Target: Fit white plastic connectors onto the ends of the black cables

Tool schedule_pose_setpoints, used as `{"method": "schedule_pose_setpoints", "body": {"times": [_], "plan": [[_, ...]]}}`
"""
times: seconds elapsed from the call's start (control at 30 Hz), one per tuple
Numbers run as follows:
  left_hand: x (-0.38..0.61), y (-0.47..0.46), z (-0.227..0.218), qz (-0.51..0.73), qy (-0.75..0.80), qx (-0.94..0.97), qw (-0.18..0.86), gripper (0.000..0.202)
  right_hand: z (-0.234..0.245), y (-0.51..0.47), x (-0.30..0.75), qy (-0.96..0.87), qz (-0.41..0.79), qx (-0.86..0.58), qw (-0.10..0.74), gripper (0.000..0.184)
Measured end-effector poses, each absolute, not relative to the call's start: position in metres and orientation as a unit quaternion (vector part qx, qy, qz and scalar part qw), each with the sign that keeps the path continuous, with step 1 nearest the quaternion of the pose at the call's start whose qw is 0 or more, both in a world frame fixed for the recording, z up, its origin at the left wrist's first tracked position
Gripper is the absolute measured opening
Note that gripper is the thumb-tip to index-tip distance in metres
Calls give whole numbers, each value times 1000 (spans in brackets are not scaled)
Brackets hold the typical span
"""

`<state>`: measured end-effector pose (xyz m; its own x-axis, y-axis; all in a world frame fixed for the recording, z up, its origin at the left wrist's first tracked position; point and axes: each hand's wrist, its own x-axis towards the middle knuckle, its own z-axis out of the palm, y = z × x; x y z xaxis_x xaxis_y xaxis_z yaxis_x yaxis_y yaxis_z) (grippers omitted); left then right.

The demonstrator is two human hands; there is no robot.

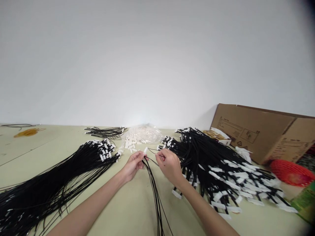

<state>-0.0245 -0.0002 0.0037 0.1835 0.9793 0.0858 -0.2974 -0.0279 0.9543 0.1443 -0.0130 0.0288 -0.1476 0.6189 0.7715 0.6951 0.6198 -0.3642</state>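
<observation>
Between the thumb and fingers of my left hand [134, 164] is a small white connector housing [145, 150]. Several black wires [154, 193] hang down from it toward the table's front edge. My right hand [169, 163] is just to the right, its thumb and fingers pinched on a thin black wire [153, 160] that runs across toward the housing. Whether that wire's end sits inside the housing is too small to tell. Behind both hands lies a clear plastic bag [145, 132] of loose white housings, some spilled in front of it.
A thick bundle of black wires with white connectors [61, 167] lies at left, a smaller bundle [105, 132] behind it. At right is a large wire pile [209, 157], beside a cardboard box [258, 131] and red netting [291, 172]. Yellow bands [28, 132] lie far left.
</observation>
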Motion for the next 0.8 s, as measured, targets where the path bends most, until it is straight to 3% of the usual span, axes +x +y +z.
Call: {"method": "schedule_pose_setpoints", "body": {"times": [0.8], "plan": [[-25, 2, 2, 530, 365, 513, 568, 26, 29, -15, 144, -758, -23, -450, 471, 17]]}}
